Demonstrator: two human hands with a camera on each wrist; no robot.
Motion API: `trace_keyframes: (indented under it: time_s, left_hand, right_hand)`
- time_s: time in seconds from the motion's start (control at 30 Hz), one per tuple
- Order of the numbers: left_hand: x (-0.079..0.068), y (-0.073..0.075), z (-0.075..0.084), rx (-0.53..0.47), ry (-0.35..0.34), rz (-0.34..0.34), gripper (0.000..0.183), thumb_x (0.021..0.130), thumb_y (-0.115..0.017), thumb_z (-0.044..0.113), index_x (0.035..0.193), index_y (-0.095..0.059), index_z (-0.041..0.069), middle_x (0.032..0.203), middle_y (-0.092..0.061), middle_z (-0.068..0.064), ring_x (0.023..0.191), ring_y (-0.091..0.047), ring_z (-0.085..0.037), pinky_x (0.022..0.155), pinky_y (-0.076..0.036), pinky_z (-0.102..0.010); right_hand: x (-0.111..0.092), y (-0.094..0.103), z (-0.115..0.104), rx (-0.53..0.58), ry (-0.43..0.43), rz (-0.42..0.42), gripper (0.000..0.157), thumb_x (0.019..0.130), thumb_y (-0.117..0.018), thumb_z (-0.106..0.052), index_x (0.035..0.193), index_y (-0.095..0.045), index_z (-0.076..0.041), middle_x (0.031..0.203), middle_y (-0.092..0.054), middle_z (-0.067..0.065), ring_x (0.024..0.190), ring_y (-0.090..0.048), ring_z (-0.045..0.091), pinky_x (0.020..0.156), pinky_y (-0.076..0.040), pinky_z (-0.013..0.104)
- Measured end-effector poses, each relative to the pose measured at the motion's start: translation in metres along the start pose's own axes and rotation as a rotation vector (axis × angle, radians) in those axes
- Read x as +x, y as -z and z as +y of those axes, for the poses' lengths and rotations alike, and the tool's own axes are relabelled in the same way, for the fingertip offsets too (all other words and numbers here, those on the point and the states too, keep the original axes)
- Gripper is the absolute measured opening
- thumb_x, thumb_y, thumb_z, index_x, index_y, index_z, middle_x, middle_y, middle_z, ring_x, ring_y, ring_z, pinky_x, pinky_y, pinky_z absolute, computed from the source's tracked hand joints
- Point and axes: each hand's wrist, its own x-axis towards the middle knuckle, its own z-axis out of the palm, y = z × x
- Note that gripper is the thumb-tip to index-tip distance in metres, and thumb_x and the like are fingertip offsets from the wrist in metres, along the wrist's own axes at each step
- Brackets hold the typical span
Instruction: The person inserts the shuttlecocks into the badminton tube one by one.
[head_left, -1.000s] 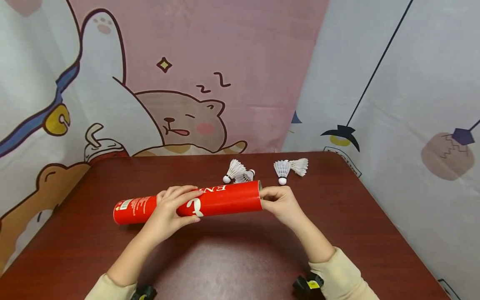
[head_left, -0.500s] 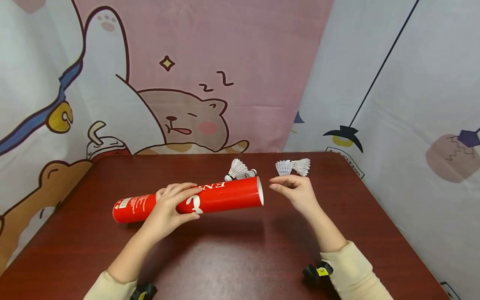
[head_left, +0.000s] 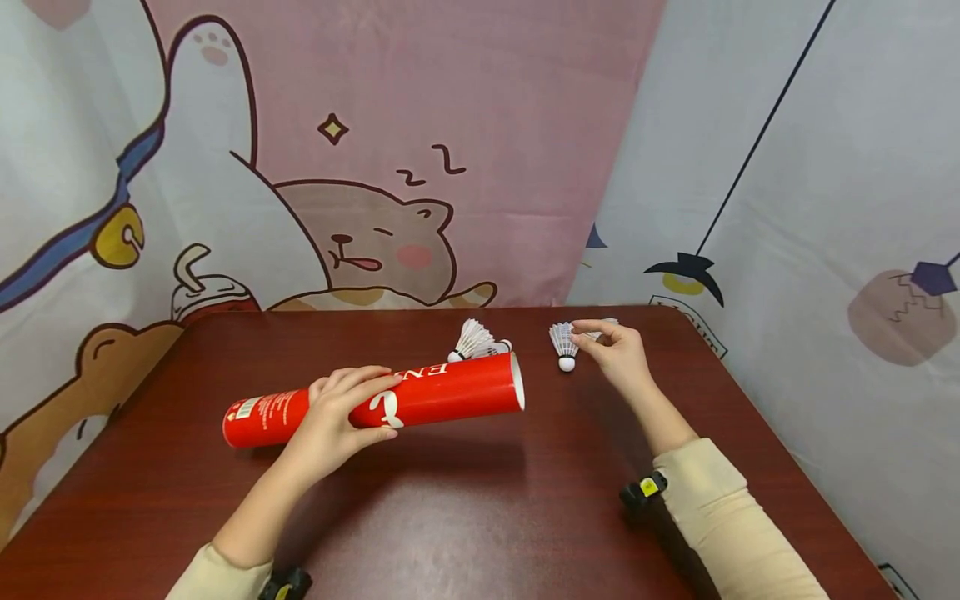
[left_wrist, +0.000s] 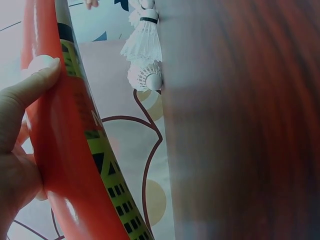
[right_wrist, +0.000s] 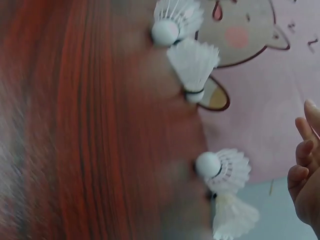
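My left hand (head_left: 337, 417) grips a red shuttlecock tube (head_left: 450, 390) round its middle, the fingers over the top and the thumb on the near side. The tube lies tilted, its closed end at the left low by the table and its round mouth at the right raised. To the right, my right hand (head_left: 621, 358) hovers at a pair of white shuttlecocks with nothing in its loosely bent fingers. One shuttlecock (head_left: 563, 340) of that pair shows with its cork toward me. The other shuttlecock (right_wrist: 234, 217) is partly covered by the hand in the head view.
Behind the tube lie two more shuttlecocks, one shuttlecock (head_left: 472, 337) leaning over another (head_left: 501, 346). All rest toward the far edge of the dark red wooden table (head_left: 450, 517). A cartoon-printed cloth (head_left: 510, 167) hangs right behind that edge.
My right hand has come away from the tube's mouth, moving right and back to the right-hand shuttlecocks. The left hand and the tube have hardly moved.
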Motion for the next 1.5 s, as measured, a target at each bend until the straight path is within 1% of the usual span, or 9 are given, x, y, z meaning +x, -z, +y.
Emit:
trace_keyframes:
  time_s: [0.1,0.33,0.7,0.9,0.97,1.17,1.27,1.4,1.5]
  left_hand:
    - [0.000,0.000,0.000,0.001,0.002,0.001,0.071,0.064,-0.090,0.021,0.129,-0.062,0.024,0.128,-0.055,0.001,0.115,-0.045,-0.020,0.087,-0.024,-0.049]
    - [0.000,0.000,0.000,-0.005,0.011,0.000,0.071,0.063,-0.090,0.020,0.129,-0.062,0.023,0.128,-0.055,0.000,0.115,-0.045,-0.020,0.086,-0.024,-0.049]
    - [0.001,0.001,-0.001,-0.007,0.016,0.002,0.071,0.064,-0.090,0.021,0.129,-0.062,0.023,0.128,-0.055,0.000,0.115,-0.044,-0.020,0.086,-0.024,-0.048]
    - [0.002,0.001,-0.001,-0.010,0.009,-0.001,0.071,0.064,-0.090,0.021,0.129,-0.062,0.024,0.128,-0.055,0.001,0.115,-0.045,-0.019,0.087,-0.024,-0.049]
    - [0.001,0.001,-0.001,-0.011,0.009,0.002,0.071,0.064,-0.090,0.021,0.129,-0.062,0.024,0.128,-0.055,0.001,0.115,-0.045,-0.019,0.087,-0.024,-0.049]
    - [0.001,0.001,-0.001,-0.012,0.010,0.003,0.071,0.064,-0.090,0.021,0.129,-0.062,0.023,0.128,-0.055,0.001,0.115,-0.045,-0.019,0.087,-0.024,-0.048]
    - [0.000,0.001,-0.001,-0.012,0.008,0.000,0.071,0.064,-0.090,0.020,0.129,-0.062,0.023,0.128,-0.055,0.000,0.115,-0.045,-0.020,0.087,-0.024,-0.048]
    - [0.000,0.002,-0.001,-0.013,0.009,-0.002,0.071,0.064,-0.090,0.020,0.129,-0.062,0.023,0.128,-0.055,0.000,0.114,-0.045,-0.019,0.087,-0.024,-0.048]
    - [-0.001,0.002,-0.001,-0.014,0.009,-0.001,0.071,0.063,-0.090,0.019,0.129,-0.062,0.023,0.128,-0.055,0.000,0.114,-0.045,-0.019,0.087,-0.024,-0.049]
  right_hand:
    - [0.009,0.001,0.023,-0.044,-0.041,-0.006,0.028,0.084,-0.075,-0.013,0.109,-0.071,0.001,0.083,-0.064,0.016,0.051,-0.040,0.006,0.045,-0.033,0.022]
    - [0.019,0.000,0.043,-0.128,-0.089,-0.031,0.032,0.087,-0.073,-0.018,0.115,-0.069,-0.003,0.110,-0.066,0.012,0.059,-0.048,0.010,0.051,-0.040,0.023]
    - [0.029,-0.003,0.062,-0.232,-0.188,-0.063,0.038,0.089,-0.070,-0.018,0.124,-0.064,-0.005,0.113,-0.059,0.017,0.063,-0.051,0.013,0.055,-0.042,0.024]
    - [0.032,-0.003,0.066,-0.237,-0.231,-0.088,0.042,0.091,-0.068,-0.016,0.130,-0.059,-0.004,0.126,-0.053,0.021,0.064,-0.057,0.015,0.055,-0.044,0.024]
    - [0.033,-0.003,0.067,-0.236,-0.242,-0.098,0.043,0.092,-0.067,-0.016,0.132,-0.057,-0.004,0.124,-0.053,0.021,0.066,-0.058,0.018,0.055,-0.044,0.025]
    - [0.033,-0.007,0.069,-0.239,-0.267,-0.118,0.045,0.093,-0.065,-0.019,0.134,-0.055,-0.006,0.093,-0.061,0.020,0.072,-0.061,0.033,0.053,-0.043,0.028]
    - [0.031,-0.009,0.069,-0.249,-0.268,-0.120,0.044,0.092,-0.066,-0.019,0.133,-0.056,-0.006,0.090,-0.062,0.018,0.069,-0.061,0.032,0.052,-0.042,0.028]
    - [0.027,-0.015,0.069,-0.244,-0.249,-0.121,0.043,0.091,-0.068,-0.017,0.131,-0.058,-0.005,0.112,-0.062,0.020,0.067,-0.056,0.023,0.054,-0.043,0.028]
    - [0.025,-0.019,0.068,-0.242,-0.226,-0.117,0.041,0.090,-0.069,-0.014,0.129,-0.060,-0.003,0.128,-0.057,0.018,0.078,-0.057,0.025,0.059,-0.044,0.026]
